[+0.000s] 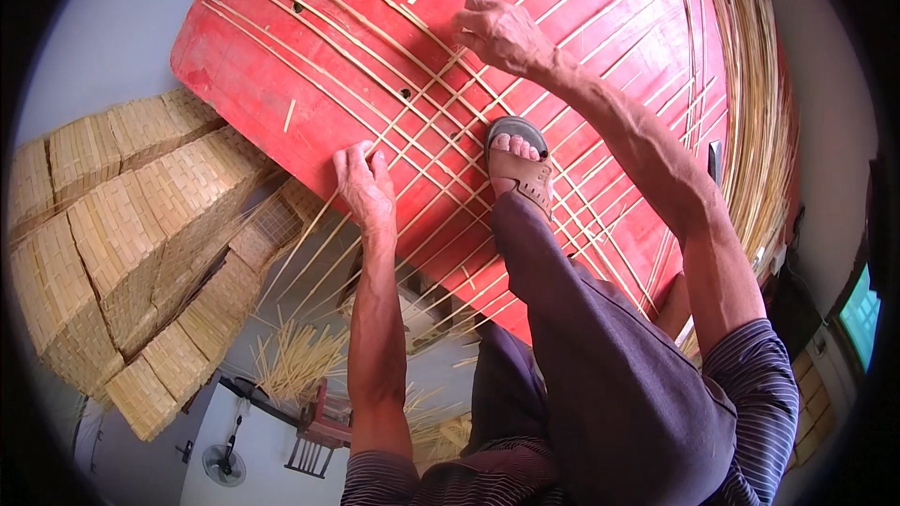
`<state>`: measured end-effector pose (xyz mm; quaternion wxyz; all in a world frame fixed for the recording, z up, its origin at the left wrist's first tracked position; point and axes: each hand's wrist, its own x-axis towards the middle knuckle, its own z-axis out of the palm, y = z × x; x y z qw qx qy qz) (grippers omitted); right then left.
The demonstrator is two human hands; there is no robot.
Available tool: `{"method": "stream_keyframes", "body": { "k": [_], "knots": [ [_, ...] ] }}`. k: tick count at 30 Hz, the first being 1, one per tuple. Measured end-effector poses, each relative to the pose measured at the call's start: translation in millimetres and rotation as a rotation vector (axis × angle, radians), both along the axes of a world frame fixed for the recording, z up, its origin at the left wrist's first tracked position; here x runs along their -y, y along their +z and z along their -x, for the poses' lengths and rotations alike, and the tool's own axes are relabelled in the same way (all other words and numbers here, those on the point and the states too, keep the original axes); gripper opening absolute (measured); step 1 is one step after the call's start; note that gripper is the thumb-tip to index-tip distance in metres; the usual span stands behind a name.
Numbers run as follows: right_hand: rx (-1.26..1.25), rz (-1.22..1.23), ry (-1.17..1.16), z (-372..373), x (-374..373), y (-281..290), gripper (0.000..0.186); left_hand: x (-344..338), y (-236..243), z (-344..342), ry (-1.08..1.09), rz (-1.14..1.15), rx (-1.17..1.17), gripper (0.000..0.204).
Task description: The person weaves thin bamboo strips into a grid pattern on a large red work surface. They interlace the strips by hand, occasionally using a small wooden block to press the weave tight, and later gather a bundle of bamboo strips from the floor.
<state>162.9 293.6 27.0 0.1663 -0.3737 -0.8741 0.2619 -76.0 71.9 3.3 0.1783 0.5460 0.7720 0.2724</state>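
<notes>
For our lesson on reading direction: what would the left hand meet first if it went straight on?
Probably one of the long pale strips across the red board, just beyond the left hand, though depth is unclear.

The left hand (366, 187) is partly curled. The right hand (506, 36) reaches farther out, curled too. The right arm (647, 150) bends.

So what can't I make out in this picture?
All in the head view:
- Strips beneath the sandal: hidden by it.
- Right hand: whether it holds anything; its own curled fingers hide that.
- Red board: its far side is cut off by the top edge.
- Fan: too small to tell whether it spins.
</notes>
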Motion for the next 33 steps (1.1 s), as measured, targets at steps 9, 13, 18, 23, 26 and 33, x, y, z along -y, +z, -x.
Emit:
{"method": "stream_keyframes", "body": {
  "k": [9, 13, 18, 23, 26, 33],
  "knots": [
    [0.456, 0.194, 0.259, 28.4, -52.0, -0.4, 0.023, -1.5, 3.5, -0.1, 0.023, 0.006, 0.051, 0.019],
    [0.344, 0.105, 0.265, 20.8, -63.3, -5.2, 0.03, -4.1, 1.4, -2.1, 0.019, -0.027, 0.088, 0.019],
    [0.341, 0.01, 0.199, 8.5, -68.3, -9.5, 0.034, -0.8, -0.4, 3.8, 0.016, -0.02, 0.065, 0.019],
    [0.551, 0.062, 0.317, 21.4, -59.9, 3.8, 0.04, -1.6, 0.5, 2.3, 0.019, -0.017, 0.069, 0.018],
    [0.476, 0.057, 0.36, 18.8, -65.6, 2.1, 0.039, -3.3, 2.0, 0.2, 0.022, -0.005, 0.072, 0.017],
    [0.411, -0.065, 0.197, 17.5, -74.5, -8.0, 0.049, -3.0, 2.4, 3.1, 0.011, -0.027, 0.048, 0.017]
  ]
}}
